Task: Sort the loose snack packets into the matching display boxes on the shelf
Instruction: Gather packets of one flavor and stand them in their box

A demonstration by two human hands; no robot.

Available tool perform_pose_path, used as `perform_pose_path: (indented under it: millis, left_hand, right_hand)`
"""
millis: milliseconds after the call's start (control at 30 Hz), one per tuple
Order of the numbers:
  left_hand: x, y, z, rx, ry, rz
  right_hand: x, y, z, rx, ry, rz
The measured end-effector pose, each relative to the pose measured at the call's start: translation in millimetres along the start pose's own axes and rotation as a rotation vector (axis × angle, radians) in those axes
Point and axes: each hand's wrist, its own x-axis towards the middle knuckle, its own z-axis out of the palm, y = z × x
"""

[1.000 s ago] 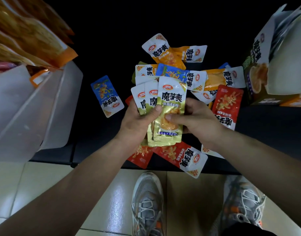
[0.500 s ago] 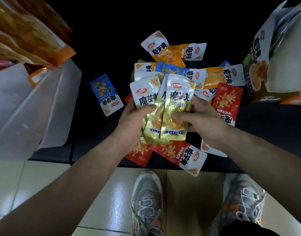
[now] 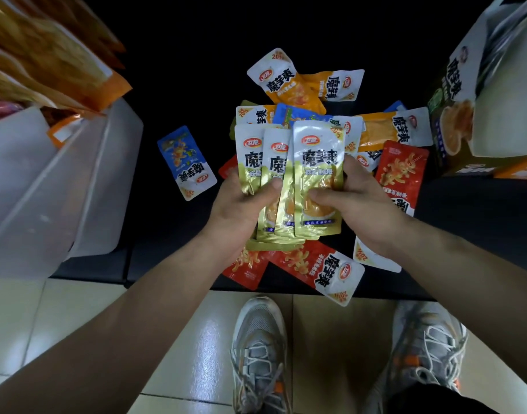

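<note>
Item held: a fan of gold packets (image 3: pixel 317 158), three faces showing, each overlapping the next, the one nearest 3 o'clock on top.
Orientation: long axes run 12 to 6 o'clock; the white printed ends point to 12, the gold sealed ends to 6.
Markings: each face carries a red oval logo reading 卫龙 above large black 魔芋爽. The smaller line beneath is not legible.
Left hand (image 3: pixel 241 213): grips the fan's 9 o'clock side, thumb (image 3: pixel 269 189) pressed across the fronts, fingers hidden behind.
Right hand (image 3: pixel 365 209): pinches the top packet from 3 o'clock, thumb (image 3: pixel 322 195) laid on its face, fingers behind.
Position relative to grip: both thumbs sit near mid-length; the logo ends stand clear toward 12, the sealed ends hang below toward 6.
Location: held above the loose pile (image 3: pixel 298 115) on the dark shelf (image 3: pixel 169 231).
Pile: orange, blue and red packets, same 魔芋爽 lettering, "20%" on several corners, lying at mixed angles.
Blue packet (image 3: pixel 186 162): alone at 9 o'clock of the fan, logo end toward 6.
Red packet (image 3: pixel 316 267): at 6 o'clock, overhanging the shelf edge.
Display box (image 3: pixel 453 94): at 2 o'clock, flap open, 魔芋爽 printed on its side.
White bin (image 3: pixel 77 189): at 9 o'clock, holding orange bags (image 3: pixel 47 64).
Below: grey shoes (image 3: pixel 259 348) on a tiled floor (image 3: pixel 77 309).
</note>
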Motion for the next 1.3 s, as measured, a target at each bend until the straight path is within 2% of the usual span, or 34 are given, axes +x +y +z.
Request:
perform_pose_path:
  millis: [100,133,200,267,333,533,700,967,1067,1300]
  left_hand:
    - [0.8,0.0,-1.2,-0.195,0.066,-0.142]
    - [0.8,-0.6,-2.4,-0.208,0.093,-0.138]
    - [2.1,-2.3,-2.7,-0.119,0.108,-0.062]
    - [-2.9,0.9,-0.4,0.021,0.042,0.033]
    - [-3.0,-1.9,0.5,0.063,0.022,0.076]
    - [-1.4,-4.6,2.7,0.046,0.009,0.08]
    - [4.6,-6.6,1.7,0.024,-0.104,0.033]
    - [-5.2,1.8,30.9,-0.287,-0.046,-0.143]
    - [-9.3,10.6,43.8,-0.34,-0.063,-0.166]
    - [-14.7,35.4,90.4,0.051,-0.154,0.066]
  right_hand:
    - [-0.6,-1.4,-1.6,-0.022,-0.001,0.002]
    - [-1.0,-2.4,-2.0,-0.007,0.013,0.009]
    - [-1.0,-3.2,-1.3,0.033,0.04,0.03]
    - [-1.0,-2.0,-1.9,0.044,0.054,0.045]
    - [-1.3,-0.3,-2.7,0.054,0.054,0.031]
    - [1.1,3.9,-2.9,0.084,0.033,0.013]
    - [1.0,6.5,1.4,0.109,0.005,0.008]
    - [-7.1,-2.0,15.3,0.296,0.067,0.01]
    - [-15.4,-9.6,10.1,0.231,0.08,0.004]
    - [-39.5,-38.1,-46.2,-0.063,0.063,-0.068]
